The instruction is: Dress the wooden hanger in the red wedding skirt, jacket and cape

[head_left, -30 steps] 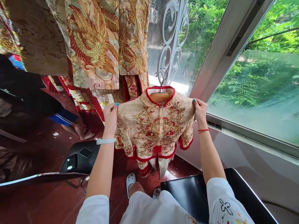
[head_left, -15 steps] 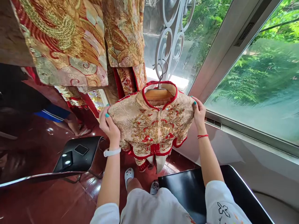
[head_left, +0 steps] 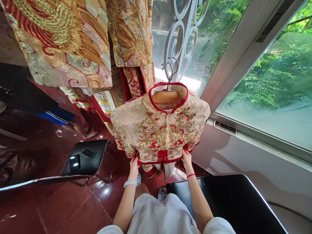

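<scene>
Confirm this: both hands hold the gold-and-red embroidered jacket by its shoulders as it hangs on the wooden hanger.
Not quite. In the head view the left hand and right hand hold the gold-and-red embroidered jacket by its red-trimmed bottom hem, not its shoulders, as it hangs on the wooden hanger.

Hanger (head_left: 167,96) mostly hidden inside jacket (head_left: 158,130) collar; hanging robes (head_left: 60,42) cut off above.

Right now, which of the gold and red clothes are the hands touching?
The small jacket on the wooden hanger: left hand and right hand pinch its red hem. The bigger robes hang above, untouched.
</scene>
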`<state>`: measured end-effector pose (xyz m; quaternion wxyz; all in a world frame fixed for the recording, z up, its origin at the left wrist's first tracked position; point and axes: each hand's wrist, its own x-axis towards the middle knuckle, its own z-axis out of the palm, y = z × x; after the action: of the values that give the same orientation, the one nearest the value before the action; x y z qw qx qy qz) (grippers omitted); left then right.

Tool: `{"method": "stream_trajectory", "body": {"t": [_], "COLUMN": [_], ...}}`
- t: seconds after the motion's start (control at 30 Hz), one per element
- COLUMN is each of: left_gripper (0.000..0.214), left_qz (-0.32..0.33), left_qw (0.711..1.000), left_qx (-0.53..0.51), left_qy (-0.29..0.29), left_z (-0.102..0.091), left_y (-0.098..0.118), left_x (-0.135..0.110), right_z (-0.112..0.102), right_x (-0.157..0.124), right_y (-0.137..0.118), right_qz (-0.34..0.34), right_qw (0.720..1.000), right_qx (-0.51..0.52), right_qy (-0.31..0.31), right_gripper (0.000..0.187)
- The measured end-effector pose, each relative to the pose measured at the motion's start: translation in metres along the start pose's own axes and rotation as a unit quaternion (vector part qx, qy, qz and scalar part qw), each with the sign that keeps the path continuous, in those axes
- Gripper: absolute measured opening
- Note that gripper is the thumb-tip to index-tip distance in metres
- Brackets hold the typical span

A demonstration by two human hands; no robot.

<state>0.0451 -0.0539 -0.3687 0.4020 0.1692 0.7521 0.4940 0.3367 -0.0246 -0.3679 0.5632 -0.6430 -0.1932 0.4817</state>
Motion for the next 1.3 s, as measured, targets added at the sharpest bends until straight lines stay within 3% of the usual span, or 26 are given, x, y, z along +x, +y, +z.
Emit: {"method": "stream_trajectory", "body": {"t": [0.1,0.2,0.33,0.4,0.47,0.5,0.57,0.6,0.67,0.77,0.83,0.93,1.03,1.1,1.13,1.2,1.3], "left_gripper": [0.028,0.026,0.016,0.012,0.024,0.027,0.029,0.031,0.040,0.051,0.052,0.051,0.045,0.044,0.047,0.050,0.046], "left_qz": [-0.039,-0.038,0.035,0.094,0.242,0.349,0.553,0.613,0.641,0.602,0.590,0.615,0.654,0.646,0.628,0.591,0.539], "left_qw": [0.999,0.997,0.993,0.985,0.959,0.928,0.814,0.755,0.690,0.673,0.676,0.681,0.711,0.746,0.763,0.796,0.838], "left_qx": [-0.015,-0.017,-0.014,-0.015,0.020,0.059,0.172,0.233,0.336,0.428,0.440,0.394,0.256,0.127,0.067,-0.026,-0.082], "left_qy": [0.033,0.064,0.111,0.147,0.143,0.119,0.044,0.011,-0.028,-0.041,-0.041,-0.046,0.013,0.101,0.134,0.132,0.014], "left_z": [0.003,0.008,0.009,0.008,0.011,0.014,0.025,0.032,0.046,0.060,0.063,0.053,0.025,0.001,-0.010,-0.026,-0.034], "left_y": [-0.009,-0.013,-0.015,-0.018,-0.019,-0.016,-0.001,0.011,0.041,0.077,0.087,0.086,0.098,0.127,0.147,0.191,0.243], "left_x": [0.008,0.015,0.010,-0.005,-0.023,-0.030,-0.039,-0.040,-0.034,-0.021,-0.018,-0.026,-0.035,-0.033,-0.029,-0.017,0.001], "right_z": [-0.002,0.000,0.000,0.000,0.005,0.010,0.029,0.041,0.068,0.098,0.103,0.085,0.051,0.031,0.024,0.015,0.015], "right_x": [0.006,0.013,0.006,-0.008,-0.024,-0.030,-0.037,-0.037,-0.032,-0.024,-0.023,-0.023,-0.015,-0.002,0.005,0.018,0.032], "right_y": [0.010,0.019,0.024,0.026,0.026,0.024,0.011,0.001,-0.023,-0.048,-0.052,-0.054,-0.089,-0.137,-0.164,-0.215,-0.261], "right_qz": [0.002,-0.007,-0.065,-0.139,-0.290,-0.381,-0.521,-0.549,-0.550,-0.520,-0.519,-0.561,-0.617,-0.604,-0.594,-0.582,-0.554], "right_qw": [0.999,0.997,0.988,0.969,0.922,0.882,0.777,0.730,0.666,0.633,0.629,0.636,0.695,0.745,0.765,0.797,0.825], "right_qx": [-0.015,-0.043,-0.084,-0.106,-0.170,-0.222,-0.348,-0.406,-0.500,-0.567,-0.572,-0.524,-0.363,-0.224,-0.173,-0.133,-0.106], "right_qy": [0.032,0.063,0.114,0.172,0.194,0.169,0.061,0.003,-0.064,-0.085,-0.090,-0.078,0.062,0.174,0.179,0.096,-0.028], "right_gripper": [0.046,0.047,0.036,0.034,0.036,0.036,0.036,0.039,0.047,0.054,0.054,0.052,0.052,0.060,0.064,0.061,0.053]}}
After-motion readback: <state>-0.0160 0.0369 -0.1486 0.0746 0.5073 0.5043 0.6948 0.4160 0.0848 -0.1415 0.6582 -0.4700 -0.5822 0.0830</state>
